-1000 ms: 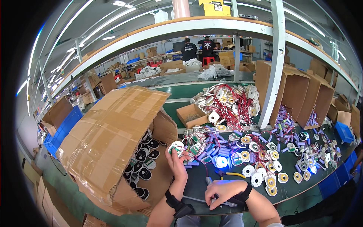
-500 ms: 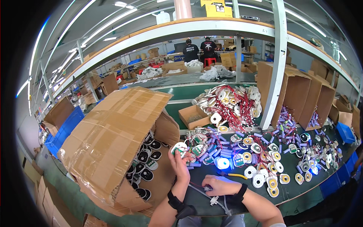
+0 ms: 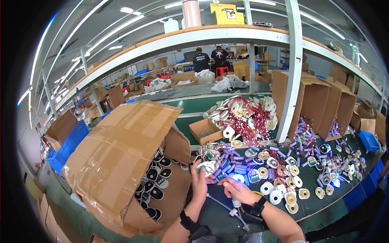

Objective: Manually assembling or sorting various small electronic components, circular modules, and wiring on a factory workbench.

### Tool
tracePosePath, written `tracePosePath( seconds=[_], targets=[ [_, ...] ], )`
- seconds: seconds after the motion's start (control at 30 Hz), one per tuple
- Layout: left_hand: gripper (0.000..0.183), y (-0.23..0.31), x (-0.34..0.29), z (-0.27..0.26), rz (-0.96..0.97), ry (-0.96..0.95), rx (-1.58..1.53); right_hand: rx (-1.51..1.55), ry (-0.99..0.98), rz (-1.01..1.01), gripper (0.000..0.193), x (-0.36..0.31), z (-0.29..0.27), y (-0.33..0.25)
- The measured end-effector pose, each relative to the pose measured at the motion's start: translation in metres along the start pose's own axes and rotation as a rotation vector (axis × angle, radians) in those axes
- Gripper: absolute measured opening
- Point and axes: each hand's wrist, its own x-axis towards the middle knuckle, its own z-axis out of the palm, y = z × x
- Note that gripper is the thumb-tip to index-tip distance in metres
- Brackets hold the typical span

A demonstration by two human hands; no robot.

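Observation:
My left hand (image 3: 198, 184) is raised at the middle of the bench. It grips a white rounded housing (image 3: 206, 167) with a green circuit board in it. Close beside it, my right hand (image 3: 239, 192) is closed, thumb and fingers pinched around a slim tool whose kind I cannot make out. A pale cylindrical end (image 3: 236, 202) shows below that palm. Just beyond the right hand a blue light (image 3: 238, 177) glows among purple battery cells (image 3: 229, 167) wired to white housings. A grey tube with white fittings (image 3: 234, 212) lies near my wrists.
A large cardboard box (image 3: 121, 150) on the left holds many black and white discs (image 3: 157, 192). Behind the cells are a small open carton (image 3: 204, 131) and a heap of white parts with red wires (image 3: 251, 115). A white shelf post (image 3: 289, 81) rises on the right.
My right hand has moved up and towards the left hand, now nearly meeting it. The left hand has shifted slightly to the right with the housing. The view has tilted slightly.

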Motion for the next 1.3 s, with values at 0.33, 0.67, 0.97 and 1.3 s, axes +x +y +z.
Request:
tracePosePath(
  seconds=[0.33, 0.67, 0.97, 1.3],
  targets=[
    [0.015, 0.000, -0.016, 0.009, 0.034, -0.343, 0.297, -0.227, 0.069, -0.037, 0.032, -0.001, -0.008, 0.003],
    [0.012, -0.009, -0.012, 0.009, 0.048, -0.432, 0.290, -0.010, 0.062, -0.001, 0.031, 0.000, -0.018, 0.006],
    [0.011, -0.007, -0.019, 0.010, 0.070, -0.376, 0.351, -0.622, 0.447, -0.416, 0.009, -0.001, -0.012, -0.008],
    [0.031, -0.008, -0.025, 0.018, -0.074, -0.408, 0.173, -0.943, 0.509, -0.430, 0.006, 0.001, -0.011, -0.004]
  ],
)
